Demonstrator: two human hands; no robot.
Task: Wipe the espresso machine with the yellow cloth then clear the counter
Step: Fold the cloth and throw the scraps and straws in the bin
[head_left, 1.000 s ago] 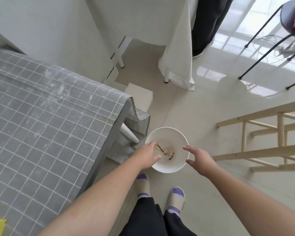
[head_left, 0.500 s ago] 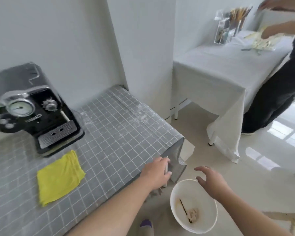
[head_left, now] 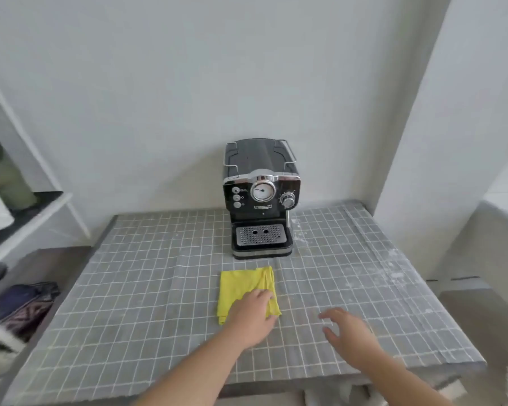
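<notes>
We noted left fingers (head_left: 263,297) pressed flat on cloth (head_left: 241,288); right hand (head_left: 349,335) spread, empty. Risk: cloth sliding, bunching beneath fingers before grip.

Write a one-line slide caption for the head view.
Left hand on yellow cloth before the espresso machine; right hand hovers open.

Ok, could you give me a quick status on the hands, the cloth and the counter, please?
Left hand flat on yellow cloth, not gripping. Right hand open, empty, above counter. Espresso machine just behind cloth, nothing between.
</notes>
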